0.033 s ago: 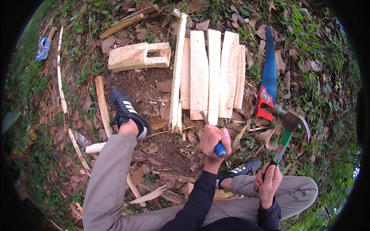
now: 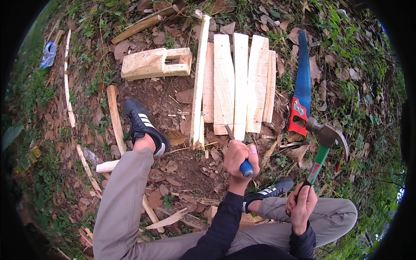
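My left hand point(image 2: 239, 161) is closed around the blue handle of a chisel point(image 2: 247, 168). The chisel's metal blade reaches away from my fist, its tip at the near end of a pale wooden board point(image 2: 223, 82), close to a thin line across it. In my right hand point(image 2: 301, 205) is a claw hammer point(image 2: 318, 164), gripped low on its green and black handle. Its metal head is raised to the right of the boards, apart from the chisel. Several more pale boards point(image 2: 258, 82) lie side by side, with a long narrow strip point(image 2: 201, 82) along their left.
A handsaw point(image 2: 303, 82) with a blue blade and red handle lies to the right. At the upper left rests a slotted wooden block point(image 2: 145, 65). Loose wood strips point(image 2: 115, 115) and dry leaves cover the ground around my outstretched legs. A crumpled clear plastic item point(image 2: 48, 55) sits far left.
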`<state>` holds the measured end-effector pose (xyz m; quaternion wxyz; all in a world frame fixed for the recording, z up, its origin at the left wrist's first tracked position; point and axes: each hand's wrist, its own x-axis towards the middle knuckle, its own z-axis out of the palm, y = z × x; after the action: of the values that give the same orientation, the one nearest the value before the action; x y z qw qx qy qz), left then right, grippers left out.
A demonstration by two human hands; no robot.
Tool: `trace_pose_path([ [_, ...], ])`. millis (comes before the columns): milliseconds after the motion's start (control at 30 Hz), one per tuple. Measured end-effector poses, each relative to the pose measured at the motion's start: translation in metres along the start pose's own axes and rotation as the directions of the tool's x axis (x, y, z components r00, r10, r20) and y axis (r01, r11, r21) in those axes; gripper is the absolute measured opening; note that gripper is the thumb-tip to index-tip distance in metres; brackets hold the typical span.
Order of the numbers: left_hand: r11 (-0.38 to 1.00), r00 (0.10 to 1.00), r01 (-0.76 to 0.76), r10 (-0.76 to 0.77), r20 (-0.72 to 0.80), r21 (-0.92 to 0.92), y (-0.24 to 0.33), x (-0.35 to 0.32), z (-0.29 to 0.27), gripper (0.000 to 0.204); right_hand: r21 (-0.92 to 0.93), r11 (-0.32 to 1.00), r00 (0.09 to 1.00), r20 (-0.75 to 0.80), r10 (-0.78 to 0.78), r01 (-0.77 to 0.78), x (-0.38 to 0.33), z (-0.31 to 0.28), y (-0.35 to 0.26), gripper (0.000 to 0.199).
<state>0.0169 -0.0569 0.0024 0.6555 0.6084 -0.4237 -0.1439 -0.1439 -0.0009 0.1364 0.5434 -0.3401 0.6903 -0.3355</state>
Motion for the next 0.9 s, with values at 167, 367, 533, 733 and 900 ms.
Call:
trace_pose_path([
  [167,0.999,0.999,0.012,-0.013,-0.034,-0.035,-0.006,0.003,-0.009,0.023,0.0,1.0,1.0,0.011,-0.012,0.012,0.0,-0.001,0.0,0.037],
  [367,1.0,1.0,0.014,-0.014,0.009,-0.013,-0.008,0.011,-0.013,0.027,0.011,1.0,1.0,0.008,0.008,-0.008,0.001,-0.002,-0.002,0.037],
  [533,0.999,0.996,0.048,-0.049,-0.077,-0.007,-0.011,0.01,-0.011,0.03,0.043,0.999,1.0,-0.005,0.028,-0.027,0.001,-0.002,-0.002,0.039],
  [733,0.981,0.974,0.188,-0.181,-0.133,0.042,-0.019,0.004,-0.013,0.03,0.044,0.998,0.999,0.019,0.044,-0.045,0.0,-0.002,-0.003,0.04],
  [900,0.99,0.986,0.11,-0.097,-0.133,0.093,-0.017,0.009,-0.003,0.03,0.01,0.996,0.995,0.051,0.086,-0.086,-0.005,0.001,-0.007,0.038],
])
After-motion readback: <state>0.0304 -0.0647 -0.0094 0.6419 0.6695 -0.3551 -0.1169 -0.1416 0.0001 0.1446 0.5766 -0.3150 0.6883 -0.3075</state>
